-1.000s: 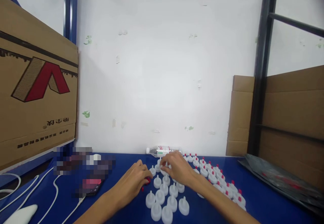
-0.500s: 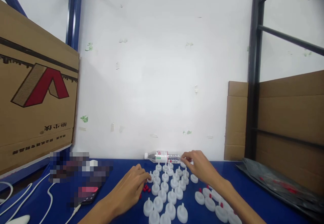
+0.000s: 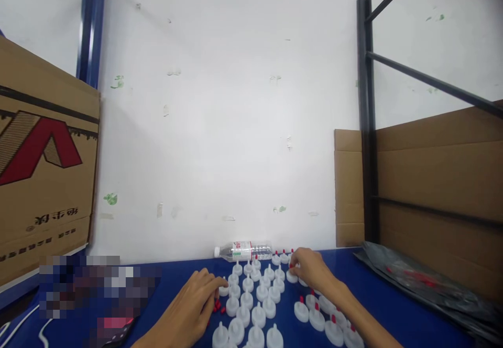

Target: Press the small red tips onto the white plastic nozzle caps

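My left hand (image 3: 190,306) lies low over the blue table, fingers apart, its index fingertip against a white nozzle cap (image 3: 223,288). Small red tip covers (image 3: 217,305) are scattered by its thumb. Closed in a pinch, my right hand (image 3: 312,269) has its fingertips on a red tip cover (image 3: 291,266) at the top of another white nozzle cap (image 3: 292,276). Between the hands stand several uncovered white nozzle caps (image 3: 247,301) in rows. Nozzle caps with red tips (image 3: 316,317) stand below my right forearm, partly hidden by it.
A clear plastic bottle (image 3: 241,251) lies along the wall behind the caps. Blurred items and white cables (image 3: 43,332) are at left, beside a large cardboard box (image 3: 47,180). A grey plastic bag (image 3: 416,280) lies at right, near a dark metal rack (image 3: 368,128).
My right hand has come nearer from the far caps to the one it now touches. Red-tipped caps show at the back where it was. The whole view has shifted; my left hand stays by its cap.
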{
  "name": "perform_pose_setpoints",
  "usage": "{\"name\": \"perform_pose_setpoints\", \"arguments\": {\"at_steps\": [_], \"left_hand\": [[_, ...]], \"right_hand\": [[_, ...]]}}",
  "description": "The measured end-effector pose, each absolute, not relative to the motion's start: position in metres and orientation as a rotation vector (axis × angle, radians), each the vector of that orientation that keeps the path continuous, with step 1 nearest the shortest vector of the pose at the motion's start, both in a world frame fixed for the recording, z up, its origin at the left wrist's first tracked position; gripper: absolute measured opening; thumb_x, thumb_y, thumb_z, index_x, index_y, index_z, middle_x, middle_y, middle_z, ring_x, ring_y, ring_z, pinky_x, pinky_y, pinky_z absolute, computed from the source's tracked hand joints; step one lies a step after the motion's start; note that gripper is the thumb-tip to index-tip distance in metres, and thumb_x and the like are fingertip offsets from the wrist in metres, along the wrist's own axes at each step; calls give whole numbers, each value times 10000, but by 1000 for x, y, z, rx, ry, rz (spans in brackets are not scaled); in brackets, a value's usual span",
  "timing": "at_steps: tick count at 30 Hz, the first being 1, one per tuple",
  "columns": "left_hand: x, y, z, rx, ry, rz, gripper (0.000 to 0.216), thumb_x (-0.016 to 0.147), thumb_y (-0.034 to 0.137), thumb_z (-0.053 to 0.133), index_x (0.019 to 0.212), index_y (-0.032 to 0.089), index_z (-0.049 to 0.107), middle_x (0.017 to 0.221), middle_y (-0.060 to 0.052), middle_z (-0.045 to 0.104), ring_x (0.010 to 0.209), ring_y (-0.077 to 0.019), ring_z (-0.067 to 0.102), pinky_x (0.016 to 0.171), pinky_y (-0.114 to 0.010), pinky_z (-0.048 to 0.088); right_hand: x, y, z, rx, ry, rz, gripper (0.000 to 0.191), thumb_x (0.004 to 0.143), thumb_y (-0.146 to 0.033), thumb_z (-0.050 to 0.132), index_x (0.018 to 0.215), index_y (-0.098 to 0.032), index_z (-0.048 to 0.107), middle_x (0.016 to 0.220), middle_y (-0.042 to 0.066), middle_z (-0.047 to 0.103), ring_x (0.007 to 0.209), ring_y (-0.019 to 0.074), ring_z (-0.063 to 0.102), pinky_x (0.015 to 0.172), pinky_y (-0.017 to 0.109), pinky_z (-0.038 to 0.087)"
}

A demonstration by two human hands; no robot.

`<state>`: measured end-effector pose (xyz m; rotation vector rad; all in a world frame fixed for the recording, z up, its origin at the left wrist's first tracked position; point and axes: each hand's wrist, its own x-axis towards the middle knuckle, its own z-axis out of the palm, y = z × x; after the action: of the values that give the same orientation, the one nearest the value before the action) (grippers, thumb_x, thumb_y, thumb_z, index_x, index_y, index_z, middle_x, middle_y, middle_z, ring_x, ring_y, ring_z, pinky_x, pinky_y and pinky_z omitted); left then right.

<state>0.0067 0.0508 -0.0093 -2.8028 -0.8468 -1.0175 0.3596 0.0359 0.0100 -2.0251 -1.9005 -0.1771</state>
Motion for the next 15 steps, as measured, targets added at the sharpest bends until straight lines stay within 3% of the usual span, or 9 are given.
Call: {"name": "perform_pose_setpoints", "arguments": {"at_steps": [2, 5, 8, 12, 15], "left_hand": [[6, 52, -11, -2773, -843, -1022, 332, 983, 120, 450, 1195, 282, 647, 973, -17, 734, 932, -211, 694, 1082, -478, 479], [8, 51, -12, -2704, -855, -1007, 362, 980, 122, 460, 1260, 286, 621, 1034, -24, 746, 1062, -250, 691, 1126, -539, 437], [14, 41, -9, -2689, -882, -992, 268, 1024, 220, 474, 1254, 278, 598, 1121, -42, 732, 1153, -285, 654, 1115, -548, 439], [25, 27, -5, -2782, -873, -934, 133, 1029, 341, 543, 1128, 266, 593, 948, -14, 696, 966, -257, 655, 1021, -488, 481], [31, 22, -5, -2832, -812, -903, 107, 1057, 286, 478, 1027, 249, 574, 937, -5, 670, 907, -231, 628, 979, -448, 468]], "right_hand": [[352, 32, 17, -1911, -1859, -231, 95, 976, -215, 598, 974, -165, 679, 1005, 73, 720, 960, 228, 699, 882, 395, 521], [328, 20, 26, -1678, -1885, -253, 165, 1010, -219, 476, 1024, -193, 638, 951, 50, 726, 899, 206, 708, 800, 327, 515], [294, 3, 23, -1456, -2003, -246, 128, 1000, -221, 493, 1024, -225, 619, 974, 25, 715, 923, 193, 688, 842, 316, 509], [253, -16, 9, -1036, -2181, -292, 135, 941, -143, 565, 1032, -224, 624, 1040, 42, 699, 984, 206, 656, 891, 326, 513], [243, -22, 4, -842, -2193, -342, 186, 950, -104, 546, 1081, -214, 620, 1061, 56, 696, 968, 205, 649, 883, 325, 526]]}}
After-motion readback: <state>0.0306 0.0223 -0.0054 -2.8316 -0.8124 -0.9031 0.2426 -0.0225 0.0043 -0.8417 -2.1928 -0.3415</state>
